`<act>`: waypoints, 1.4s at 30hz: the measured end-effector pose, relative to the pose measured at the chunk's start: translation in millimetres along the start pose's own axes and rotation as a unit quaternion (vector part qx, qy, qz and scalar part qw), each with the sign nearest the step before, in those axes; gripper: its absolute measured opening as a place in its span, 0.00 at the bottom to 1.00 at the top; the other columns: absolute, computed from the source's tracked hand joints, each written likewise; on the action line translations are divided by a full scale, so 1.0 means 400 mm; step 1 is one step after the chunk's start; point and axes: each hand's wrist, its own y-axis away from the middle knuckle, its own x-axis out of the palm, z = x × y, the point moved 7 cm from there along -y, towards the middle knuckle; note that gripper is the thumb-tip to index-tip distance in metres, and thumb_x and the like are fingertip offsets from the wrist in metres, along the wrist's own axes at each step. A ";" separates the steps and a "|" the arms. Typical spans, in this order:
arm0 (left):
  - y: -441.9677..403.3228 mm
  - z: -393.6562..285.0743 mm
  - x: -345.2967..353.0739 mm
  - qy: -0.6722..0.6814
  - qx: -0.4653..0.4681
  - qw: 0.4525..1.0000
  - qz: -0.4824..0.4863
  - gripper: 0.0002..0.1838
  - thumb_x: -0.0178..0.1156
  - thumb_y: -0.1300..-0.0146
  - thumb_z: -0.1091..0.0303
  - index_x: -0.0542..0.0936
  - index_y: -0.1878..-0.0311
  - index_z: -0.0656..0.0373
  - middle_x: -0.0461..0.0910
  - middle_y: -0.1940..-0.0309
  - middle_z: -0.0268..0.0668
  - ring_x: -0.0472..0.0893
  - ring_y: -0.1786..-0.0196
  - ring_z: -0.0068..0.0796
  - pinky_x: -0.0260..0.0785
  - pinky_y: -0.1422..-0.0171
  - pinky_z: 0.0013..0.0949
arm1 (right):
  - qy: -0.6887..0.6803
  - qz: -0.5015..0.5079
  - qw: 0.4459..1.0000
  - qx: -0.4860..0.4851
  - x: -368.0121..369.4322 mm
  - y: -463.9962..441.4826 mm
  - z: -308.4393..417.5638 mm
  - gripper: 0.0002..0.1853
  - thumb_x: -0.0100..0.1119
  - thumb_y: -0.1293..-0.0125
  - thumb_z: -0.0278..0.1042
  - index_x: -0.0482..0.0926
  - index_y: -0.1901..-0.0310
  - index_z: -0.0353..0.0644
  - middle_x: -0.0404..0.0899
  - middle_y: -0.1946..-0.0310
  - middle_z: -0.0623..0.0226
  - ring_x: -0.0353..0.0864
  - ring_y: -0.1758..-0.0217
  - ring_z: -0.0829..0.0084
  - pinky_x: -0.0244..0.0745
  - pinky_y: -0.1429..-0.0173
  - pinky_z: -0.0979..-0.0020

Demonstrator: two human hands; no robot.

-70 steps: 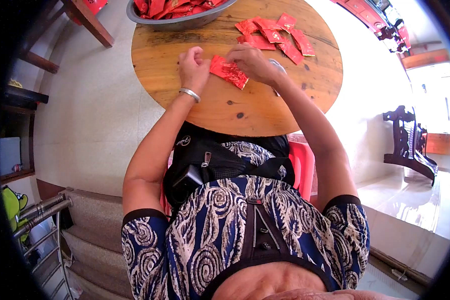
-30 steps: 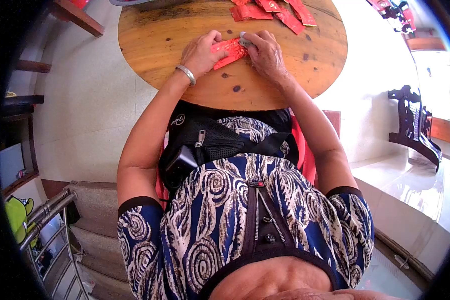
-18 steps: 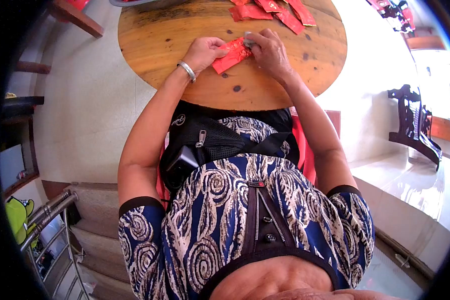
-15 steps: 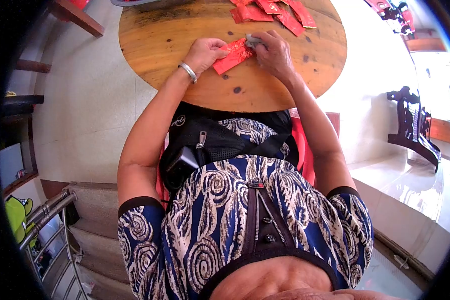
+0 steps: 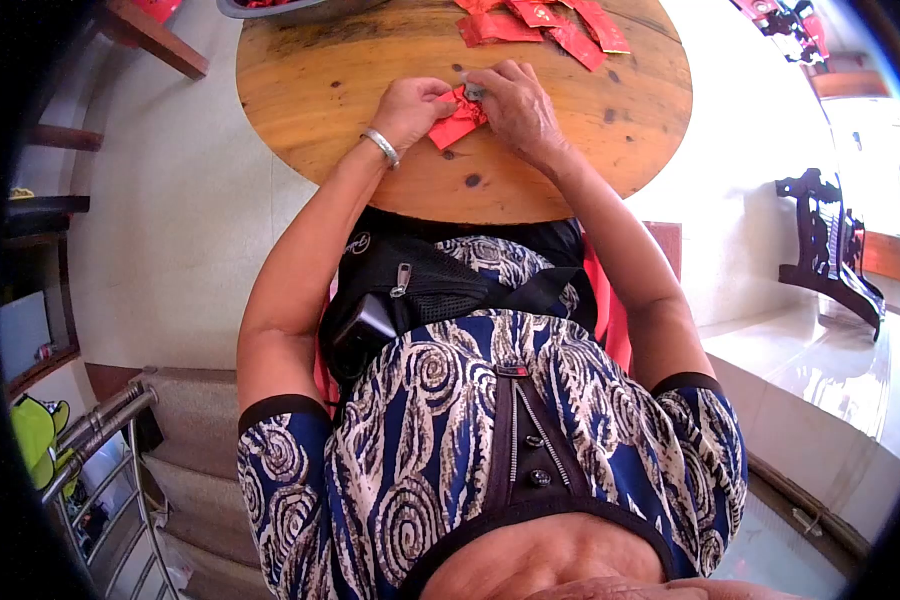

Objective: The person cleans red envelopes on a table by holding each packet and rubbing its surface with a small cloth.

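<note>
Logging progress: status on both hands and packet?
Left hand pinching red packet. Right hand holding grey object at its edge. Nothing seen in the way; other red packets lie apart.

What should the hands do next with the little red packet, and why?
Maybe the left hand should gently pull its end of the red packet straighter, while the right hand holds the small grey item. The packet looks creased and bunched up near the grey item, so straightening could make that end easier to handle. I can't tell what the grey item is.
</note>
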 end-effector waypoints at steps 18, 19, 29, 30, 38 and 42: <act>0.006 0.003 -0.021 0.031 0.005 0.998 -0.051 0.09 0.64 0.41 0.77 0.82 0.57 0.66 0.84 0.67 0.34 0.80 0.69 0.17 0.74 0.64 0.22 | 0.008 0.048 0.998 0.037 -0.060 0.035 -0.100 0.14 0.58 0.45 0.28 0.82 0.56 0.47 0.76 0.61 0.57 0.74 0.53 0.52 0.73 0.48 0.56; 0.006 0.005 -0.023 0.039 0.007 0.998 -0.054 0.09 0.64 0.41 0.77 0.82 0.57 0.66 0.84 0.67 0.34 0.80 0.70 0.17 0.74 0.64 0.22 | 0.008 0.048 0.998 0.037 -0.061 0.036 -0.102 0.14 0.58 0.45 0.28 0.82 0.56 0.47 0.76 0.61 0.57 0.74 0.53 0.52 0.73 0.48 0.56; -0.007 0.024 -0.028 0.039 0.018 0.998 -0.056 0.08 0.64 0.40 0.77 0.82 0.58 0.66 0.84 0.68 0.33 0.79 0.70 0.15 0.73 0.66 0.21 | -0.074 0.010 0.995 -0.066 -0.035 0.030 0.067 0.13 0.59 0.44 0.25 0.80 0.55 0.45 0.76 0.61 0.58 0.74 0.54 0.54 0.74 0.48 0.58; -0.005 0.021 -0.027 0.029 0.019 0.998 -0.047 0.08 0.63 0.39 0.77 0.81 0.56 0.65 0.84 0.67 0.32 0.79 0.69 0.15 0.73 0.65 0.20 | -0.066 0.011 0.995 -0.075 -0.035 0.029 0.077 0.13 0.59 0.44 0.25 0.80 0.56 0.44 0.76 0.61 0.58 0.74 0.54 0.54 0.74 0.48 0.58; -0.002 0.015 -0.027 -0.002 0.009 0.998 -0.056 0.10 0.62 0.38 0.76 0.81 0.53 0.64 0.84 0.66 0.32 0.79 0.68 0.14 0.73 0.64 0.20 | -0.033 -0.024 0.999 0.028 -0.031 0.034 -0.019 0.11 0.58 0.44 0.26 0.80 0.58 0.42 0.76 0.63 0.55 0.74 0.55 0.52 0.73 0.50 0.57; -0.005 0.018 -0.029 0.018 0.012 0.997 -0.068 0.11 0.65 0.41 0.77 0.81 0.55 0.67 0.85 0.66 0.35 0.80 0.69 0.16 0.74 0.64 0.21 | -0.052 -0.009 0.997 0.062 -0.027 0.035 -0.049 0.11 0.57 0.44 0.27 0.80 0.58 0.41 0.76 0.64 0.54 0.75 0.56 0.51 0.72 0.49 0.55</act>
